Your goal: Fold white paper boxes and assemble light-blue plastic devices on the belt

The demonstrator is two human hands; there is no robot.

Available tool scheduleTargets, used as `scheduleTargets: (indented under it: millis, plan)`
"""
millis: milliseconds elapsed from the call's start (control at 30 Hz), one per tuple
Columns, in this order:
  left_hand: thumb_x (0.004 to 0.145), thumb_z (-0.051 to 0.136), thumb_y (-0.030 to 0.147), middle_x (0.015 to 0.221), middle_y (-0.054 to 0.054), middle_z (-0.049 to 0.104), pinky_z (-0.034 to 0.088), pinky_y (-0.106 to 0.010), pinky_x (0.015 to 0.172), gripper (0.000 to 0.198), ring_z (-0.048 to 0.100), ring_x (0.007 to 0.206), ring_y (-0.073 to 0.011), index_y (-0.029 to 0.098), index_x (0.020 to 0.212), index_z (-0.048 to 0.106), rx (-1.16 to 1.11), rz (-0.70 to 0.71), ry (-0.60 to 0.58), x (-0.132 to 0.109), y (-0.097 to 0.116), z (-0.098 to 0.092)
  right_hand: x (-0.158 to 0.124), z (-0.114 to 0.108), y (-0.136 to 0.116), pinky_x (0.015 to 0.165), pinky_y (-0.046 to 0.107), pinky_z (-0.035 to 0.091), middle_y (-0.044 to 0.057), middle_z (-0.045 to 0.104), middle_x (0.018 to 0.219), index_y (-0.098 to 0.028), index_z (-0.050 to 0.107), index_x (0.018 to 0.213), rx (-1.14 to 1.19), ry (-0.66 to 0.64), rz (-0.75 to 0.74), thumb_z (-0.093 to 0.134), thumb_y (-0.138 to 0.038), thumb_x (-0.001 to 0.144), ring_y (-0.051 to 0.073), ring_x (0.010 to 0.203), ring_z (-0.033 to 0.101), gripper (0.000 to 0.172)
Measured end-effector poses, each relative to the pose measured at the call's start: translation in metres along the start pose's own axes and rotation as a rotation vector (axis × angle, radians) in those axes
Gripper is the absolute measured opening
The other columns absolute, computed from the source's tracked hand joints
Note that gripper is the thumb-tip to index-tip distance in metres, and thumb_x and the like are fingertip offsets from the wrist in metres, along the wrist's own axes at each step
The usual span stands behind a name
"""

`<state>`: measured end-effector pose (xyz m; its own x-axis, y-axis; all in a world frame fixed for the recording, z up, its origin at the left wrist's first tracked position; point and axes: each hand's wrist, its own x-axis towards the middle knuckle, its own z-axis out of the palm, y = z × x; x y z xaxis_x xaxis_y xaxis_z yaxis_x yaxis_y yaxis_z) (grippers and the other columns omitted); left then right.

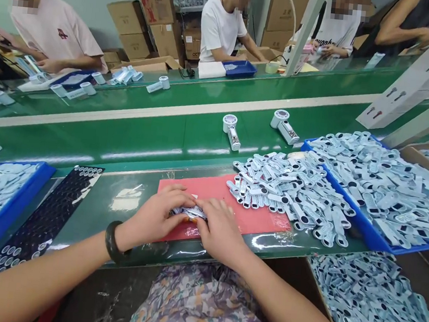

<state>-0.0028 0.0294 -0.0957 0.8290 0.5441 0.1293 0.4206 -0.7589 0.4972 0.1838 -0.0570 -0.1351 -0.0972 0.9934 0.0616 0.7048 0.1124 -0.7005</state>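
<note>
Over the red mat [169,233] at the middle of the bench, my left hand [164,209] and my right hand [219,227] meet around a small pale part [191,211] with dark markings. Fingers of both hands are closed on it and cover much of it. A dark bangle circles my left wrist. Just right of my right hand, a heap of pale blue handle-shaped pieces [273,182] with dark ovals lies partly on the mat. A black sheet with oval stickers [50,211] lies to the left.
Blue trays of pale pieces stand at the left [42,175] and right [363,231]; a box below right holds more. Beyond the bench, a green conveyor [143,146] carries two small fan-like devices [233,132]. Several people work across it. A white post rises at the right.
</note>
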Motion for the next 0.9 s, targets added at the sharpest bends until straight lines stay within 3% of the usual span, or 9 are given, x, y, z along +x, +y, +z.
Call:
scheduleTargets:
  millis: [133, 300, 433, 600, 767, 833, 900]
  plan:
    - [0.094, 0.055, 0.018, 0.112, -0.007, 0.07, 0.047, -0.046, 0.103, 0.021, 0.057, 0.117, -0.0256, 0.022, 0.113, 0.064, 0.014, -0.011, 0.016, 0.004, 0.0, 0.003, 0.003, 0.002, -0.003, 0.086, 0.045, 0.041, 0.009, 0.061, 0.118, -0.021, 0.058, 0.129, -0.05, 0.022, 0.027, 0.048, -0.024, 0.097, 0.029, 0.106, 0.051, 0.034]
    - [0.095, 0.056, 0.021, 0.106, -0.004, 0.07, 0.051, -0.04, 0.095, 0.016, 0.061, 0.108, -0.0229, 0.022, 0.108, 0.066, -0.004, -0.06, -0.084, 0.012, 0.002, -0.005, 0.005, 0.0, -0.001, 0.09, 0.044, 0.043, 0.009, 0.063, 0.116, -0.021, 0.057, 0.132, -0.022, 0.008, 0.03, 0.049, -0.024, 0.098, 0.028, 0.107, 0.053, 0.035]
    - [0.094, 0.06, 0.026, 0.123, -0.008, 0.066, 0.046, -0.048, 0.108, 0.021, 0.055, 0.124, -0.0264, 0.023, 0.115, 0.063, 0.077, 0.027, -0.087, 0.007, -0.001, -0.01, 0.002, 0.001, 0.008, 0.102, 0.044, 0.043, 0.009, 0.062, 0.126, -0.022, 0.055, 0.136, 0.122, 0.065, -0.041, 0.049, -0.025, 0.099, 0.024, 0.116, 0.054, 0.037]
    - [0.087, 0.071, 0.026, 0.133, -0.012, 0.057, 0.039, -0.059, 0.112, 0.037, 0.043, 0.137, -0.036, 0.024, 0.121, 0.06, 0.378, 0.122, -0.105, 0.006, -0.006, -0.009, -0.004, -0.004, 0.025, 0.112, 0.045, 0.041, 0.011, 0.057, 0.137, -0.02, 0.053, 0.135, 0.313, 0.271, -0.066, 0.044, -0.024, 0.101, 0.022, 0.13, 0.05, 0.036]
    - [0.091, 0.058, 0.015, 0.109, -0.009, 0.066, 0.035, -0.062, 0.111, 0.026, 0.056, 0.118, -0.0327, 0.023, 0.115, 0.062, 0.55, 0.165, -0.17, 0.026, -0.005, -0.014, -0.02, -0.005, 0.036, 0.105, 0.04, 0.049, 0.01, 0.062, 0.125, -0.023, 0.056, 0.129, 0.328, 0.344, -0.078, 0.044, -0.022, 0.101, 0.021, 0.119, 0.057, 0.031]
    - [0.091, 0.056, 0.013, 0.103, -0.008, 0.066, 0.039, -0.059, 0.108, 0.023, 0.061, 0.108, -0.0294, 0.023, 0.11, 0.064, 0.528, 0.182, -0.23, 0.041, -0.012, -0.022, -0.025, -0.002, 0.038, 0.107, 0.04, 0.048, 0.01, 0.06, 0.129, -0.025, 0.054, 0.131, 0.312, 0.37, -0.077, 0.044, -0.02, 0.1, 0.02, 0.123, 0.055, 0.033]
    - [0.09, 0.055, 0.013, 0.105, -0.008, 0.067, 0.04, -0.056, 0.106, 0.022, 0.06, 0.11, -0.0292, 0.024, 0.106, 0.065, 0.531, 0.217, -0.265, 0.063, -0.028, -0.036, -0.027, 0.0, 0.039, 0.109, 0.041, 0.048, 0.009, 0.059, 0.132, -0.027, 0.052, 0.133, 0.293, 0.408, -0.062, 0.044, -0.019, 0.1, 0.02, 0.127, 0.054, 0.035]
